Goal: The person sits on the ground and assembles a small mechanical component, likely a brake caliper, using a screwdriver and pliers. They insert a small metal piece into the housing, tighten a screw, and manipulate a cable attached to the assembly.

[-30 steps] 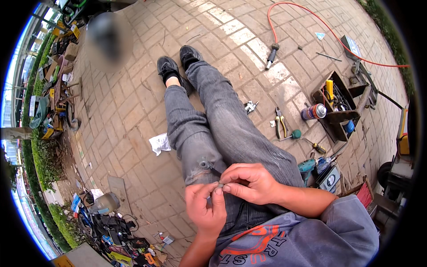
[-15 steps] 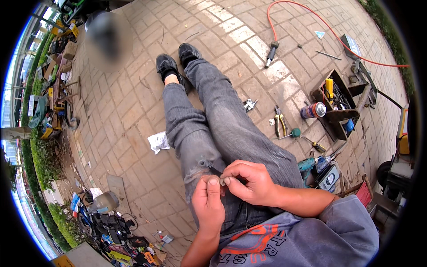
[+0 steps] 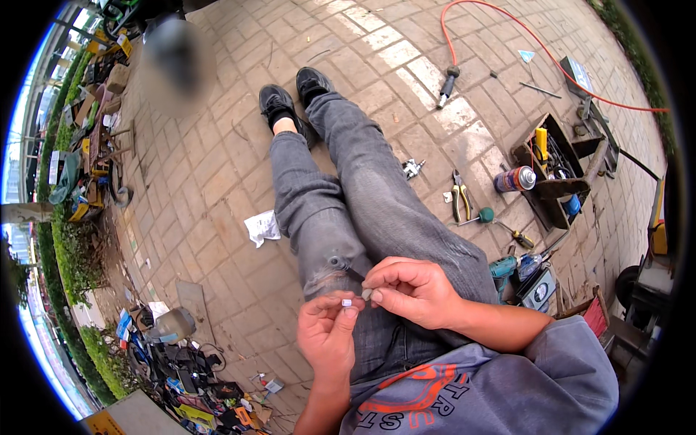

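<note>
My left hand [image 3: 328, 330] is closed in a pinch on a small white piece [image 3: 346, 303], held between thumb and fingertip above my thighs. Just to its right, my right hand [image 3: 413, 290] pinches a small greyish piece [image 3: 367, 294]; its kind is too small to tell. The two hands are slightly apart. On the knee of my grey trousers rests a small dark round part [image 3: 336, 262] with what looks like a hole in it. A dark strip shows beside my right fingertips; I cannot tell whether it is held.
Right of my legs lie pliers [image 3: 461, 199], a green-handled screwdriver [image 3: 484, 215], a metal part [image 3: 413, 168], a spray can [image 3: 516, 179], a wooden toolbox [image 3: 551, 190] and a teal power drill [image 3: 502, 268]. A red hose [image 3: 507, 23] curves beyond. Crumpled white packaging [image 3: 262, 228] lies left.
My hands, touching before, have drawn apart; my left hand has moved left and turned, showing the white piece. The whole view has shifted slightly.
</note>
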Available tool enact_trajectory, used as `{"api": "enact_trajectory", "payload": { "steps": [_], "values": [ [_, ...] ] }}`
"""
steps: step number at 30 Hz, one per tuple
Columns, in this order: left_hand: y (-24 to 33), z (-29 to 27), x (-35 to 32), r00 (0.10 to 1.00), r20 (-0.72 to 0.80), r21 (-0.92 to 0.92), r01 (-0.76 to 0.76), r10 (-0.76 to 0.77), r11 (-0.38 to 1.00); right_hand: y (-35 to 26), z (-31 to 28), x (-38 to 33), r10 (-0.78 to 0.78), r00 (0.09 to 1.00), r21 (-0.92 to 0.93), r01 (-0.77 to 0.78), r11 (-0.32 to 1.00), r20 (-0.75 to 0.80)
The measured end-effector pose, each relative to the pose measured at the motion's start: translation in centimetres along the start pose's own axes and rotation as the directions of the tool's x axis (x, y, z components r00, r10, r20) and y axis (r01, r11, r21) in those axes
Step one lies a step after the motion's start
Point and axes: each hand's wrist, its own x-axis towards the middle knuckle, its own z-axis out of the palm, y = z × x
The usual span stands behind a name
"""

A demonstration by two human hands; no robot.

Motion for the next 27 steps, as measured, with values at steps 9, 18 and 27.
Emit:
{"api": "enact_trajectory", "payload": {
  "steps": [9,18,27],
  "values": [
    [-0.2,-0.4,0.2,0.998,0.030,0.055,-0.064,0.063,0.996,0.6,0.2,0.1,-0.021,0.999,0.164,0.013,0.986,0.045],
    [0.1,0.0,-0.5,0.996,0.053,0.261,-0.082,0.070,0.962,1.0,0.5,-0.1,0.055,0.996,0.276,-0.072,0.958,0.069],
    [-0.1,0.3,-0.8,0.999,0.008,0.279,-0.053,0.053,0.959,1.2,0.5,-0.2,0.066,0.997,0.274,-0.076,0.959,0.045]
  ]
}}
